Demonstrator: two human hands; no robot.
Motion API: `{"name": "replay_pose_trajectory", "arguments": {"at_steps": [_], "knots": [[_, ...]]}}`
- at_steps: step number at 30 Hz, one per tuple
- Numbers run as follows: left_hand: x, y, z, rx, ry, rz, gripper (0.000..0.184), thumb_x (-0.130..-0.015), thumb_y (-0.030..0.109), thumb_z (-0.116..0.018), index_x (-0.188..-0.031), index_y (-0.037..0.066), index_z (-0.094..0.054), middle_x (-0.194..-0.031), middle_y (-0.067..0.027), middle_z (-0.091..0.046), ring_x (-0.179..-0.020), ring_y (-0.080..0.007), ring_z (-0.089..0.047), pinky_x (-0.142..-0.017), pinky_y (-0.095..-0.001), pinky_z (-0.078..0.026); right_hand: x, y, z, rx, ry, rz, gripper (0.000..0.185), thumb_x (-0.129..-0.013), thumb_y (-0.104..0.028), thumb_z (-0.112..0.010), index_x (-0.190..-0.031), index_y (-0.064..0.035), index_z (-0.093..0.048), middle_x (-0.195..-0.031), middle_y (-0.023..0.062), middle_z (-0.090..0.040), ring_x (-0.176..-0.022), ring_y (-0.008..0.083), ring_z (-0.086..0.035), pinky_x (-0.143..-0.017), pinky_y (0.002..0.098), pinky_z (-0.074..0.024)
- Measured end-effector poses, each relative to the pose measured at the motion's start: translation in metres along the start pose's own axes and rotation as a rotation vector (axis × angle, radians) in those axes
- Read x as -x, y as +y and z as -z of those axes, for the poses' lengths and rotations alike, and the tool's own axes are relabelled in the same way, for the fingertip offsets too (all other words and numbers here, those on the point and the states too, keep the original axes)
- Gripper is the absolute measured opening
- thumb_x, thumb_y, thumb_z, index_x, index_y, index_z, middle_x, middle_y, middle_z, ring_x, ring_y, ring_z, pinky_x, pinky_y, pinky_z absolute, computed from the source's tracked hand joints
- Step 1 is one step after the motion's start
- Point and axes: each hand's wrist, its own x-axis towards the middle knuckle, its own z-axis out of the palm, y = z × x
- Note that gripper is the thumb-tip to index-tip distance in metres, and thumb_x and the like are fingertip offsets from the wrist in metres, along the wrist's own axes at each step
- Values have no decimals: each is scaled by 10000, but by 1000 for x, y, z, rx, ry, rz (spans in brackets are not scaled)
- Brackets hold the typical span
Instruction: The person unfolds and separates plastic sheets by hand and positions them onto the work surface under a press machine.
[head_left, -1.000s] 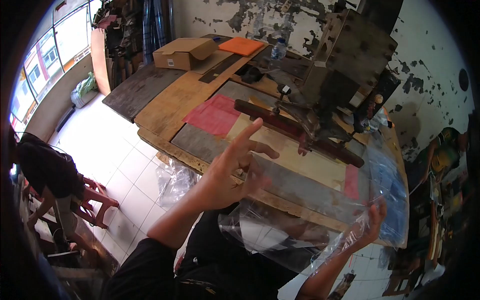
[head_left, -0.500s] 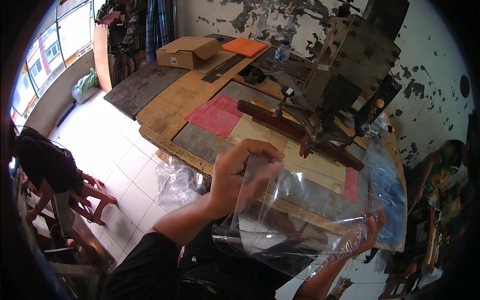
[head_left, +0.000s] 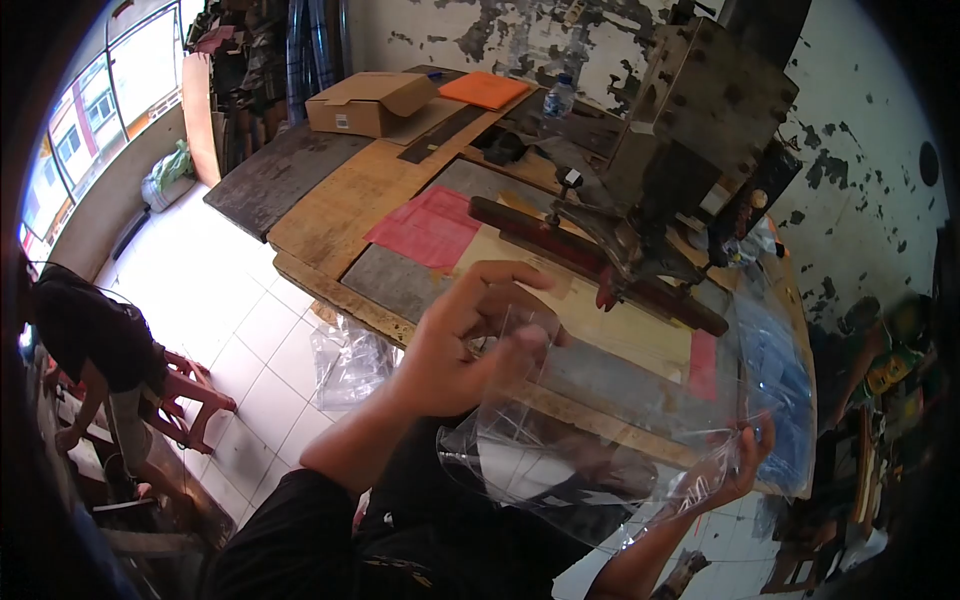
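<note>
A clear plastic sheet, bent and apparently in more than one layer, hangs between my hands in front of the worktable. My left hand is at its upper left corner, index finger lifted, thumb blurred against the plastic; the exact grip is partly hidden by reflections. My right hand pinches the sheet's right edge, fingers curled around it. Beyond the sheet stands a press machine with a long dark bar above a yellowish board. Pink sheet material lies beside the board.
On the worktable are a cardboard box, an orange folder-like item and a water bottle. Clear plastic lies on its right side, and more plastic hangs low left. Another person bends by a red stool.
My left index finger has lifted and straightened away from the thumb, and the hand has shifted slightly left. The sheet's left part has sagged a little. My right hand stays nearly still.
</note>
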Motion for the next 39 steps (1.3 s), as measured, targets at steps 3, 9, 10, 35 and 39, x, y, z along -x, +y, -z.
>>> {"name": "replay_pose_trajectory", "arguments": {"at_steps": [3, 9, 10, 35, 39], "knots": [[-5, -9, 14, 427, -115, 154, 272, -1072, 126, -607, -1288, -39, -592, -1100, -136, -763, -1002, -194, -752, -873, -320, -567, -2, 8, 7, -114, 2, -11, 244, -997, -83, -611, -1195, -77, -752, -1483, 128, -585, -1064, 275, -688, -710, 332, -560], [0, -24, 5, 87, -195, 259, 328, -1086, 241, -640, -1230, -53, -653, -1077, -144, -787, -958, -139, -722, -855, -287, -555, -2, 16, 1, -58, -67, 48, 279, -979, -105, -633, -1232, -63, -745, -1492, 155, -575, -1081, 299, -691, -742, 359, -595], [-1, -20, 5, 15, -156, 356, 318, -1083, 243, -651, -1198, -53, -669, -1034, -133, -793, -942, -123, -716, -832, -280, -556, -2, 18, 1, -57, -66, 49, 279, -979, -105, -633, -1232, -63, -745, -1492, 155, -575, -1081, 299, -691, -742, 359, -595], [-3, -79, 5, -424, 1, 461, 435, -1031, 140, -711, -1407, 6, -537, -766, -62, -699, -699, -96, -633, -691, -273, -504, -8, 13, -49, 151, -356, -238, 420, -834, 167, -536, -1172, 34, -746, -1469, 177, -573, -1203, 277, -689, -975, 361, -597], [-7, -104, 20, -445, -54, 493, 368, -1021, 137, -719, -1346, 6, -604, -756, -72, -706, -675, -101, -642, -644, -292, -509, -18, 21, -52, 309, -667, -256, 359, -882, 155, -574, -1153, 9, -758, -1410, 158, -659, -1259, 274, -672, -1009, 368, -559]]}}
